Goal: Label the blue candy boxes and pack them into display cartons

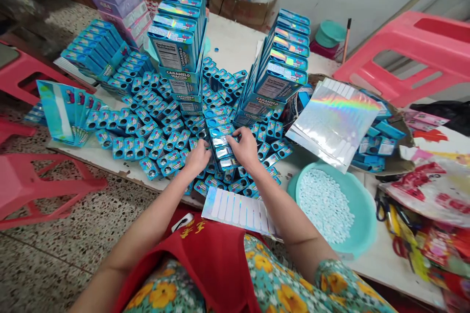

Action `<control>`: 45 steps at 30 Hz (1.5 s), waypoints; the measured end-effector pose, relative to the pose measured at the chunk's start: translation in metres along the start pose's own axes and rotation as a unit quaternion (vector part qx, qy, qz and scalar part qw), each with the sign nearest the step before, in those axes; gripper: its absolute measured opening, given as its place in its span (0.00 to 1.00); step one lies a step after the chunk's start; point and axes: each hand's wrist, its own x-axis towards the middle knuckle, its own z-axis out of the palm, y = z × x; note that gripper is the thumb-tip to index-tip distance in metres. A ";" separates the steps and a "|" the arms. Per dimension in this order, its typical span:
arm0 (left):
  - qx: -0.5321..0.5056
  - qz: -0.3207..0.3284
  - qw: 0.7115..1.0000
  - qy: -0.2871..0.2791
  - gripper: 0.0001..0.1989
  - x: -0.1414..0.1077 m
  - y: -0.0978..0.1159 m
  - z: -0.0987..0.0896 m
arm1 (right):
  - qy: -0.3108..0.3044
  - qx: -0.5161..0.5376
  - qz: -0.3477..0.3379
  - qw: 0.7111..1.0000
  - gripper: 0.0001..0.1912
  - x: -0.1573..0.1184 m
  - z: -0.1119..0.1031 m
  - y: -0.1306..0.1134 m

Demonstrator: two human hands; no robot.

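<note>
In the head view, the row of Caramelo Macizo candy boxes (222, 130) sits on the desk (235, 41) among loose blue boxes (118, 145). The left hand (199, 158) curls loosely by its left side, the right hand (244, 149) half closed, fingertips on a shiny box top; whether either grips cannot be told. The boxes look light, slick and easily dented, probably best held by their side edges.

A single row of blue candy boxes (221, 130) lies in the middle of the scene, packed side by side and running from far to near with a slight slant rightward. Their narrow faces point up, the far ones printed blue, the nearer ones shining silver.
</note>
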 end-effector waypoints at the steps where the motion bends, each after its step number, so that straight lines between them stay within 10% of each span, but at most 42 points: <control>1: 0.013 0.008 1.000 -0.012 0.12 -0.007 -0.003 -0.004 | 0.016 -0.010 -0.030 0.999 0.07 -0.006 -0.004 -0.002; 8: -0.098 0.015 0.979 -0.181 0.22 -0.065 -0.025 0.011 | 0.011 -0.076 -0.172 0.982 0.12 -0.062 -0.018 -0.003; 21: -0.140 0.021 0.974 -0.178 0.15 -0.069 -0.035 0.026 | -0.100 -0.200 -0.186 0.957 0.27 -0.039 -0.015 -0.003; 38: -0.252 -0.006 0.917 -0.310 0.22 -0.080 -0.044 0.016 | -0.088 -0.094 -0.226 0.966 0.20 -0.125 -0.040 0.022; 45: -0.258 -0.032 0.937 -0.235 0.10 -0.081 -0.041 0.031 | -0.199 -0.059 -0.126 0.970 0.18 -0.152 0.003 0.003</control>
